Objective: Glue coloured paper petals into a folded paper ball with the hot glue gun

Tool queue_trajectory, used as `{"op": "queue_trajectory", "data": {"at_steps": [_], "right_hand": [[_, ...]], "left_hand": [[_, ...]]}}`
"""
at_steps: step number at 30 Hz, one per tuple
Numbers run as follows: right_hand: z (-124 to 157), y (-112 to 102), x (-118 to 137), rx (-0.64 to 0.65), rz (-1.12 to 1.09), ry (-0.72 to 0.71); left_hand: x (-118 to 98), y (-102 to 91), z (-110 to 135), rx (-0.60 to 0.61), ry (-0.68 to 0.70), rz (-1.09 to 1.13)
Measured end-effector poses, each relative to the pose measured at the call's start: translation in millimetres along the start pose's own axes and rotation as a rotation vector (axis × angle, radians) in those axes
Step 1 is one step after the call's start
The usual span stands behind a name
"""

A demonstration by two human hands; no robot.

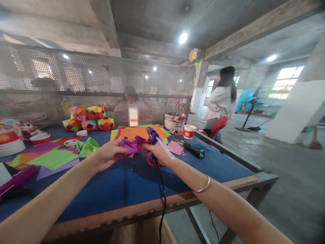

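My left hand pinches a purple folded paper piece just above the blue table top. In my right hand is a blue hot glue gun, with a whitish glue stick jutting from it and a black cord trailing over the table's front edge. Fingers of my right hand also reach the paper's right side. Below this hand lie red scissor handles, partly covered. To the left of the paper is a green folded paper piece. Orange paper sheets lie behind it.
Colourful folded-paper balls sit at the back left, near loose coloured sheets. A basket, a paper cup and a utility knife are to the right. Behind stands a perforated metal screen. A person stands beyond the table.
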State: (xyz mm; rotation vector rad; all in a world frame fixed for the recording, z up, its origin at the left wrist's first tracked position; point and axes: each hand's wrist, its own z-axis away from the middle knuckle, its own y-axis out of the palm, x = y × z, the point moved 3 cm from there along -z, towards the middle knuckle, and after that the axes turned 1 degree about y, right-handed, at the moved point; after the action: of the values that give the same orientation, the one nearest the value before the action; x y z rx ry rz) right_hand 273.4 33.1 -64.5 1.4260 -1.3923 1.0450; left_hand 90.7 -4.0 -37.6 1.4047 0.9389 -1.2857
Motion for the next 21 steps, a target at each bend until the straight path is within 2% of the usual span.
{"op": "queue_trajectory", "data": {"at_steps": [5,10,15,18,21], "right_hand": [[-1,0,-1,-0.011,-0.010,-0.017],[-2,1,-3,-0.013,-0.018,0.026],[5,4,1,0.022,0.037,-0.001],[8,6,3,0.022,0.091,-0.019],[10,8,5,0.027,0.065,-0.025]], "left_hand": [[2,-4.7,-3,-0.197,0.135,-0.017],[-2,-1.8,2,-0.258,0.416,-0.083],[8,12.0,8,-0.245,0.716,-0.398],[13,21.0,12,-0.285,0.913,-0.612],[12,23.3,12,-0.352,1.009,-0.711]]}}
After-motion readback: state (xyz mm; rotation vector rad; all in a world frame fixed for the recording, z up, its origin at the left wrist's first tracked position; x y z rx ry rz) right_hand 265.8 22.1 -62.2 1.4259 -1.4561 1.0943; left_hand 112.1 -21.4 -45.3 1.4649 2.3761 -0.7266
